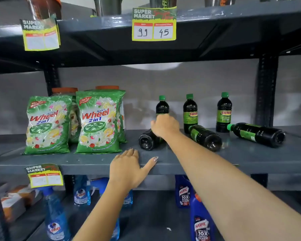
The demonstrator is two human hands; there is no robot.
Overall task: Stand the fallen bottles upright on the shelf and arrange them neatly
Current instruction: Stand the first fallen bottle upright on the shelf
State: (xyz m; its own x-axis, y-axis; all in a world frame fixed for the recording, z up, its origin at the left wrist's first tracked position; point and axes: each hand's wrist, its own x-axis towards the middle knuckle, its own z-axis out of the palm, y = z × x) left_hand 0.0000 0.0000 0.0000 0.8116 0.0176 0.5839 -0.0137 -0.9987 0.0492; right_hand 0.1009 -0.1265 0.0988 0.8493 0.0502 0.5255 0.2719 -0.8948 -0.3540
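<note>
Bottles with dark liquid and green caps sit on the grey middle shelf (250, 153), right of two Wheel detergent packs (98, 122). Going left to right: the left hand (129, 168) lies flat and open on the shelf's front edge, holding nothing. Just at its 1 o'clock, the right hand (164, 126) curls over a fallen bottle (147, 140) whose base faces the camera; how firmly it grips I cannot tell. Behind that hand stands an upright bottle (162, 106). Next comes a second upright bottle (190, 110), a second fallen bottle (205, 137) at its 5 o'clock, a third upright bottle (224, 112), then a third fallen bottle (257, 134).
</note>
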